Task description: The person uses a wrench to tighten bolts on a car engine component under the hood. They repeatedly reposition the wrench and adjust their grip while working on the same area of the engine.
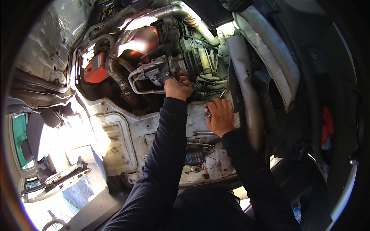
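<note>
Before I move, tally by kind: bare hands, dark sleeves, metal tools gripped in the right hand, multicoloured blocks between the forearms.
Bare hands, left hand and right hand: 2
Dark sleeves: 2
Metal tool in the right hand: 1
Multicoloured block: 1
Total: 6

Looking down into the engine bay, we have our left hand [178, 87] against a grey metal engine unit [154, 72], its fingers curled and their grip partly hidden. Our right hand [220, 117] closes around a slim metal tool [222, 93] above the worn pale panel [154, 125], where wrenches [200, 139] lie near a small dark fuse box [194, 158]. Left of the unit we see a red part [96, 69].
</note>
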Motion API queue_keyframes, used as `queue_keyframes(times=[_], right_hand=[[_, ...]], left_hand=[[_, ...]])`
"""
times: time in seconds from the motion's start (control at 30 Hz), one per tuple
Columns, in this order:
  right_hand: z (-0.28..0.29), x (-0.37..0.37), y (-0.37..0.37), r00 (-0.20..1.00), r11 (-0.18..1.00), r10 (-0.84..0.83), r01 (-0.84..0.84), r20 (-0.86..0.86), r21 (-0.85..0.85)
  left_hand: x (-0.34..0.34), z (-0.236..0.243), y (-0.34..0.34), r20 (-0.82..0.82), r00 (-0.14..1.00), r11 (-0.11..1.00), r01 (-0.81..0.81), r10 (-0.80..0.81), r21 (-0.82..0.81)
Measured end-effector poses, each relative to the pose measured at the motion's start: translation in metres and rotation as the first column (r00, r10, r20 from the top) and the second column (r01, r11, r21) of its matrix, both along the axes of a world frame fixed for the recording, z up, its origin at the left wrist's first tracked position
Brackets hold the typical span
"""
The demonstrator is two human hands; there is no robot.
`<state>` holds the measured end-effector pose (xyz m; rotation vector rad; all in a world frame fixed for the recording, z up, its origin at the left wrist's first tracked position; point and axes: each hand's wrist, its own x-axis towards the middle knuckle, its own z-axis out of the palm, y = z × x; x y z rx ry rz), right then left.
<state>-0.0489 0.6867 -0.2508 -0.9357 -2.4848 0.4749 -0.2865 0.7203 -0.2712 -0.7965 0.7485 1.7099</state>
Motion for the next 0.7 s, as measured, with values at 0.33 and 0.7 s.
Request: queue_keyframes(times=[0.33, 0.7], right_hand=[[-0.002, -0.003, 0.000, 1.000, 1.000, -0.026, 0.026, -0.010, 0.012], [-0.001, -0.004, 0.001, 0.999, 0.999, -0.024, 0.025, -0.030, 0.028]], left_hand=[[0.010, 0.010, -0.005, -0.018, 0.998, 0.997, -0.060, 0.059, -0.041], [0.013, 0.010, -0.006, -0.045, 0.999, 0.998, -0.018, 0.015, -0.061]])
